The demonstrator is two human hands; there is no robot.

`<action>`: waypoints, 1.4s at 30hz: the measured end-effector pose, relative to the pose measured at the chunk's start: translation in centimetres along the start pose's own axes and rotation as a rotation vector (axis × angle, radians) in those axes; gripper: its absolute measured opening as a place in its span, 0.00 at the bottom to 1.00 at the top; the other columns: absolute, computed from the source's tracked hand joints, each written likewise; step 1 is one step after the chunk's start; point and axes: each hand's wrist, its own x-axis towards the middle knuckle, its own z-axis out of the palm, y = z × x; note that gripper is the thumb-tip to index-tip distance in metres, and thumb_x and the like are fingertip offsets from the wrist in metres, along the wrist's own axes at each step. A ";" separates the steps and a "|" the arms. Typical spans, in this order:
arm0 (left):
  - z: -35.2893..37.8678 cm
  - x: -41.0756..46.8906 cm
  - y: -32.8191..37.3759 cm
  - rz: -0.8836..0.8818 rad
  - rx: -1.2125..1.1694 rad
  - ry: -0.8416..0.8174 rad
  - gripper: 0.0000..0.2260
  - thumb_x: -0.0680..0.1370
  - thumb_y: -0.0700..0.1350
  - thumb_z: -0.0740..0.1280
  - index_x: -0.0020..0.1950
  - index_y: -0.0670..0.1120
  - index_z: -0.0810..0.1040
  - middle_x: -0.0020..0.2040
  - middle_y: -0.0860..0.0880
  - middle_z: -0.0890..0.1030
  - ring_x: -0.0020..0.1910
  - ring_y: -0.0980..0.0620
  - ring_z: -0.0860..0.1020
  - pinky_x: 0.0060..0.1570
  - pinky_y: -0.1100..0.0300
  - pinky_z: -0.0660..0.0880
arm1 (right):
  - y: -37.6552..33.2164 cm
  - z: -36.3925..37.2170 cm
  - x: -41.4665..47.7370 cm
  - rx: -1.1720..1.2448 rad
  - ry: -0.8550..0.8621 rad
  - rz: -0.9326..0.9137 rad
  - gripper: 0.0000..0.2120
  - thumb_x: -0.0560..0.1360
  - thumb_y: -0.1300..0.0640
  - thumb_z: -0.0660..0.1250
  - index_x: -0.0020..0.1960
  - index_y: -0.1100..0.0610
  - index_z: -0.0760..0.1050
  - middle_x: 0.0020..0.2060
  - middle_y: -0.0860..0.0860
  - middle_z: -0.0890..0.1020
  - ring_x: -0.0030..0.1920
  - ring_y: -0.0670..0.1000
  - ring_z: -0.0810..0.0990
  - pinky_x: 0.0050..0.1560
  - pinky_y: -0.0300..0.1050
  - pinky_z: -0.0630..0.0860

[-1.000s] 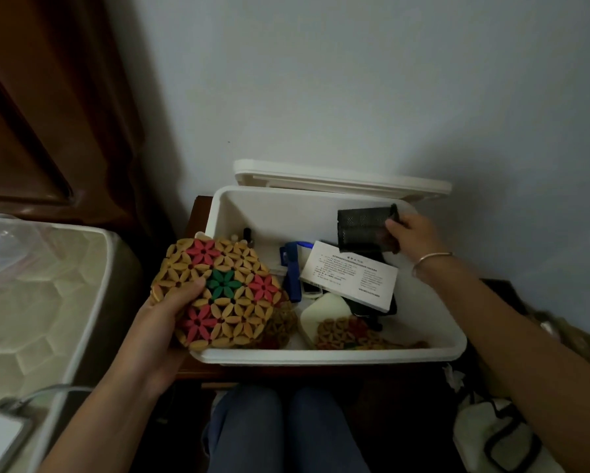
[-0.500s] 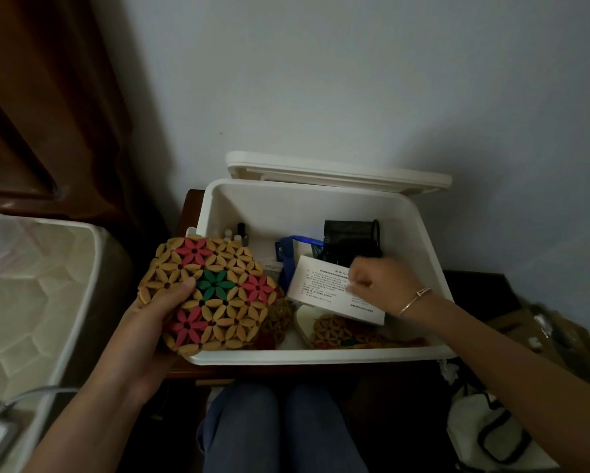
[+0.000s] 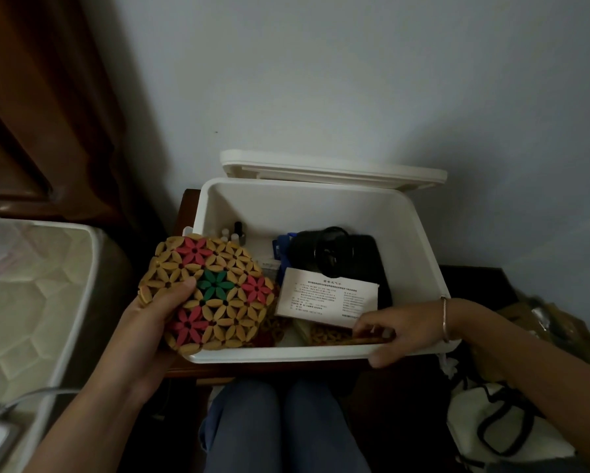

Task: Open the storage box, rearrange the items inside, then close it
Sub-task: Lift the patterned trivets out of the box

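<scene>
While my left hand (image 3: pixel 150 322) grips the flower mat (image 3: pixel 218 288) at 9 o'clock, my right hand (image 3: pixel 406 327) now curls its fingers (image 3: pixel 366 327) onto another mat (image 3: pixel 331 336) at 6 in the storage box (image 3: pixel 286 354), pinch unclear; the black thing (image 3: pixel 334 254) lies dropped at 12.

Open white storage box (image 3: pixel 286 206), left hand (image 3: pixel 150 322) gripping a flower-pattern mat (image 3: pixel 218 295), right hand (image 3: pixel 409 327) reaching inside, fingers (image 3: pixel 363 327) touching a second mat (image 3: pixel 327 334) beside a leaflet (image 3: pixel 324 297)

Your way in from above is open: the lid (image 3: pixel 331 170) stands back behind the rear edge of the storage box (image 3: pixel 419 240). Small bottles (image 3: pixel 237 230) fill its back left corner, black items (image 3: pixel 361 257) and a leaflet (image 3: pixel 324 298) crowd the middle, and the bamboo mat (image 3: pixel 215 295) overhangs the front left corner.
</scene>
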 end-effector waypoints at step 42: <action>5.7 -5.4 -2.5 -0.054 -0.203 -0.241 0.19 0.77 0.49 0.65 0.68 0.50 0.73 0.61 0.44 0.81 0.59 0.43 0.80 0.54 0.44 0.78 | -13.3 6.2 -0.5 1.164 1.352 -0.507 0.15 0.71 0.53 0.71 0.57 0.53 0.76 0.50 0.49 0.83 0.51 0.48 0.82 0.54 0.54 0.79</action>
